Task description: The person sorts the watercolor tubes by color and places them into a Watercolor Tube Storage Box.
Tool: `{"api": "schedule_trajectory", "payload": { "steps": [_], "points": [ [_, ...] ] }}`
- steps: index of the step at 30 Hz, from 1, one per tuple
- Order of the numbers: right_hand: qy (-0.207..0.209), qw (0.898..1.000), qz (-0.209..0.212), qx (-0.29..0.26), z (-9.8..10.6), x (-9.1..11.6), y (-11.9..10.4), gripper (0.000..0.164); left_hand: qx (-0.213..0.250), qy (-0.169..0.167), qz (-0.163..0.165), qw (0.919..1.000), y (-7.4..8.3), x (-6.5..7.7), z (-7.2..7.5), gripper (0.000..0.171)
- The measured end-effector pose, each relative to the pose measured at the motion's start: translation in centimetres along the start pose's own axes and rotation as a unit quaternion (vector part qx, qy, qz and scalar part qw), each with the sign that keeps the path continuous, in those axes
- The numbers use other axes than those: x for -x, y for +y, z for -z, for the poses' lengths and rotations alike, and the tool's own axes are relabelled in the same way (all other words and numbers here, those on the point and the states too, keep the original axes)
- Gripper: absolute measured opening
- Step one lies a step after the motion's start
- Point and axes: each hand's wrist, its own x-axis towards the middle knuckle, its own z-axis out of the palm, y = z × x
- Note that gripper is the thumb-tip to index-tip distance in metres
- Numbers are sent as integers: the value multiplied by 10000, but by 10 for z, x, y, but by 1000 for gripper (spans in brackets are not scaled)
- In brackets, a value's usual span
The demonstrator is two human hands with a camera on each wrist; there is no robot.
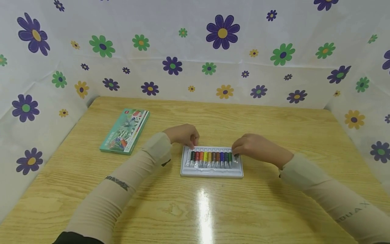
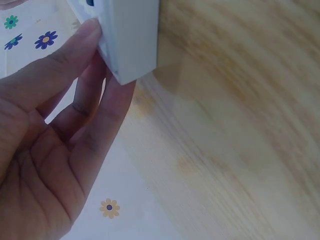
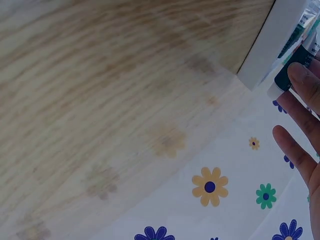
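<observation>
A white tray (image 1: 211, 174) lies on the table, holding a row of paint tubes (image 1: 209, 158) in several colours. At its far left corner is my left hand (image 1: 184, 134). The left wrist view shows the thumb on top and fingers beneath, pinching the tray's corner (image 2: 132, 47). My right hand (image 1: 257, 146) is over the tray's far right end. In the right wrist view its thumb and index finger pinch a dark green paint tube (image 3: 287, 77) near its white cap; the other fingers are partly cut off by the frame edge.
A teal illustrated box (image 1: 124, 131) lies at the left on the wooden table (image 1: 170, 210). Flower-printed white cloth (image 1: 189, 47) stands behind the table and along both sides. Bright glare falls on the wood in front of the tray.
</observation>
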Motion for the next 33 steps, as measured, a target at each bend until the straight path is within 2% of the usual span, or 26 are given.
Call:
{"api": "schedule_trajectory", "payload": {
  "steps": [13, 27, 33],
  "points": [
    [177, 9995, 265, 0, -8, -3, -2, 16, -25, 12, -5, 10000, -1, -1, -1, 9],
    [-250, 9996, 114, -66, -3, -5, -4, 18, -51, -20, 105, 9999, 0, -2, -1, 7],
    [-261, 9996, 13, -99, -2, -7, -2, 18, -7, -58, 182, 9998, 0, -2, 0, 8]
  ]
}}
